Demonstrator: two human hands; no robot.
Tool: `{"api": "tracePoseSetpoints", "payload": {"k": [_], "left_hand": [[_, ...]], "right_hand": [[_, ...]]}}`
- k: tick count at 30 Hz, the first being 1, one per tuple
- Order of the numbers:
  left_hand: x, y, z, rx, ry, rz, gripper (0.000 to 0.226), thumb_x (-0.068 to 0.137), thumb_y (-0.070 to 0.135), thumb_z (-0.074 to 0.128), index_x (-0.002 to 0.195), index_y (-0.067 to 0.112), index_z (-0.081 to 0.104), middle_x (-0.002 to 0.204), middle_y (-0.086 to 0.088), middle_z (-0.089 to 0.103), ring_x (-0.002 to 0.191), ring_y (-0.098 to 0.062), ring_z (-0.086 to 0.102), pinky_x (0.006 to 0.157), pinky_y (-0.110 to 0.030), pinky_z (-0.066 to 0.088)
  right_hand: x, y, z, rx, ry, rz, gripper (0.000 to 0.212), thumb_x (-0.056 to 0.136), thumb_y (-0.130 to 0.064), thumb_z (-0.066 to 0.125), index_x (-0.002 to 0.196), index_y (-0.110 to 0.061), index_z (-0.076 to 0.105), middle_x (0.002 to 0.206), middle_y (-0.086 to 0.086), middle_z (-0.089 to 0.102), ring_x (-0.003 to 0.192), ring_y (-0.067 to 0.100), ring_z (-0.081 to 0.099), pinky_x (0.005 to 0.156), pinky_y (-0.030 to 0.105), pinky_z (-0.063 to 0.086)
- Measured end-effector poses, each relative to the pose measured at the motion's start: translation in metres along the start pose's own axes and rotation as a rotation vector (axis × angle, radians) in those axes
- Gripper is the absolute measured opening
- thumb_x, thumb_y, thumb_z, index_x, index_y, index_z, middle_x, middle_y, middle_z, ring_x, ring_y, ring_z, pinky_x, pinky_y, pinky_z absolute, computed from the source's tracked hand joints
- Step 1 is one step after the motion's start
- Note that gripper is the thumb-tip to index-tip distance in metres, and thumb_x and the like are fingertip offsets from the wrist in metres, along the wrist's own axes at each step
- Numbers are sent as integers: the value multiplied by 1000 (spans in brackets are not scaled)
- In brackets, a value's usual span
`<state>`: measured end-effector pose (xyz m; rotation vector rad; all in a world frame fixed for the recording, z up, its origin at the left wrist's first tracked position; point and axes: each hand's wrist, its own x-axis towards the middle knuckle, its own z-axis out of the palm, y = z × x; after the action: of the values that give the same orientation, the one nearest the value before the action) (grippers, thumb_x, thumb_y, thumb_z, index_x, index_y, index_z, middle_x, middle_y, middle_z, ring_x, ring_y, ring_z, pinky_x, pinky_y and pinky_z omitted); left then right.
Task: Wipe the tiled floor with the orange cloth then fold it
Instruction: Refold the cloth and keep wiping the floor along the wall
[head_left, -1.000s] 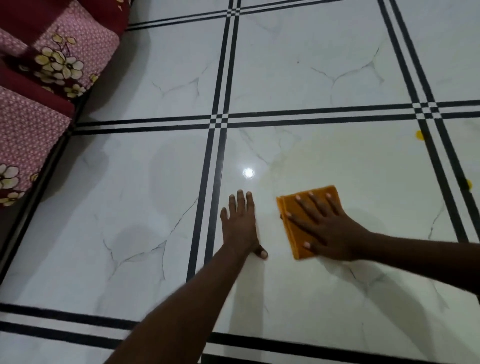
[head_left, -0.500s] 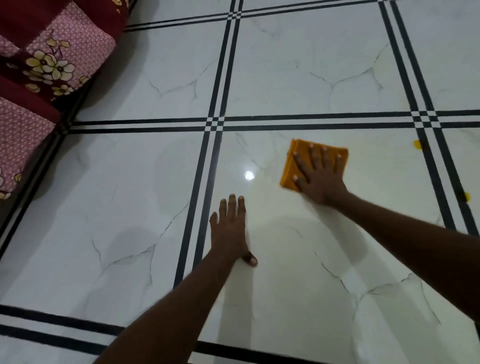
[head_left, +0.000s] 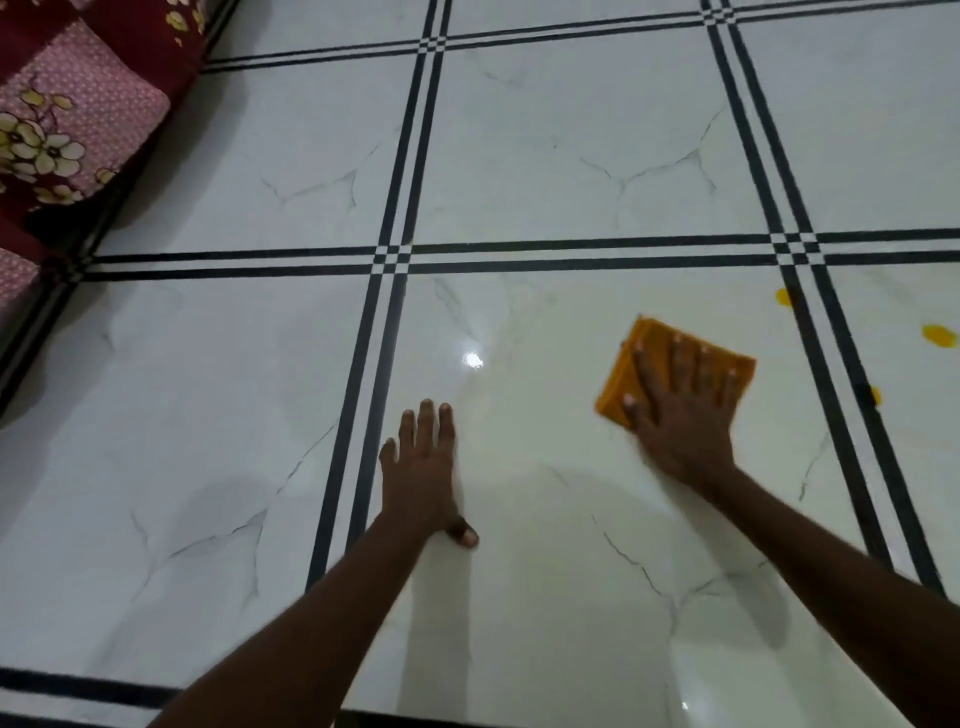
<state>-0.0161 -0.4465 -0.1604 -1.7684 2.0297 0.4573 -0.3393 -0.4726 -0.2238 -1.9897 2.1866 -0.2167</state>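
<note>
The orange cloth, folded into a small square, lies flat on the white marble-look tiled floor, right of centre. My right hand presses on it with straight, spread fingers and covers most of it. My left hand rests flat on the bare tile to the left of the cloth, fingers straight, thumb out to the right, holding nothing.
Black double grout lines cross the floor in a grid. Three yellow spots lie on the tiles at the right. A red and pink floral cushion sits at the upper left edge.
My right hand has slid the cloth first away from me, then to the right. My left hand has stayed planted on the same tile.
</note>
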Motion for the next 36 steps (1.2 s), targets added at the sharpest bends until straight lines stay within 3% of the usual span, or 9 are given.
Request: {"api": "tracePoseSetpoints", "payload": {"k": [6, 9, 13, 17, 20, 23, 27, 33, 36], "left_hand": [[2, -7, -2, -35, -38, 10, 166, 45, 63, 90, 154, 16, -25, 162, -11, -28, 151, -35, -21, 122, -57, 4], [4, -5, -3, -1, -60, 30, 168, 42, 67, 89, 154, 15, -26, 162, -13, -28, 151, -37, -19, 121, -57, 7], [3, 1, -12, 54, -86, 12, 168, 43, 68, 88, 154, 11, -25, 162, -17, -26, 151, -39, -17, 122, -56, 12], [1, 48, -14, 66, -19, 125, 158, 50, 74, 82, 156, 13, -20, 162, -19, -24, 151, -38, -17, 121, -54, 11], [9, 112, -11, -1, 15, 274, 156, 50, 80, 77, 157, 16, -16, 163, -17, -24, 151, -36, -18, 121, -53, 7], [26, 165, -17, 20, 84, 370, 154, 50, 81, 76, 158, 13, -11, 163, -18, -21, 151, -36, -18, 122, -53, 4], [48, 191, -31, 100, 54, 434, 151, 54, 71, 82, 158, 13, -11, 165, -15, -19, 152, -34, -16, 121, -54, 0], [57, 197, -25, 158, 103, 427, 151, 53, 73, 81, 159, 14, -9, 166, -15, -11, 153, -36, -6, 122, -55, 13], [58, 192, -24, 150, 67, 417, 152, 52, 73, 81, 159, 16, -11, 166, -12, -14, 154, -32, -9, 124, -51, 10]], "right_hand": [[-37, -66, 18, -35, -88, -496, 71, 97, -62, 33, 163, -37, 20, 172, 12, 16, 157, 44, 12, 122, 68, 7], [10, -24, 5, -34, -65, -235, 71, 97, -64, 28, 162, -34, 25, 170, 14, 20, 156, 45, 16, 119, 73, 13], [-27, 47, -11, 23, 16, 95, 74, 97, -67, 17, 163, -36, 6, 172, 13, 7, 158, 43, 4, 122, 68, -1], [-103, 6, 4, -37, -40, -72, 74, 98, -62, 27, 164, -34, 11, 173, 12, 4, 158, 43, 2, 123, 65, -2], [-74, 13, 4, -54, -65, -230, 73, 98, -65, 25, 164, -36, 13, 173, 10, 5, 158, 41, 3, 123, 66, 1], [-39, 80, -12, -78, -56, 17, 80, 94, -74, 8, 164, -35, 10, 173, 11, 2, 158, 42, 1, 122, 67, -1], [-84, 106, -20, -2, 58, 292, 76, 96, -65, 17, 165, -31, 14, 172, 17, 10, 156, 46, 9, 122, 68, 0], [-61, 67, -10, -48, -64, -140, 72, 99, -66, 17, 164, -37, 5, 173, 11, -3, 158, 41, -5, 123, 66, -4], [-10, 132, -28, -57, -62, 154, 77, 92, -68, 9, 162, -38, 11, 172, 13, 9, 157, 44, 8, 122, 67, -2]]}}
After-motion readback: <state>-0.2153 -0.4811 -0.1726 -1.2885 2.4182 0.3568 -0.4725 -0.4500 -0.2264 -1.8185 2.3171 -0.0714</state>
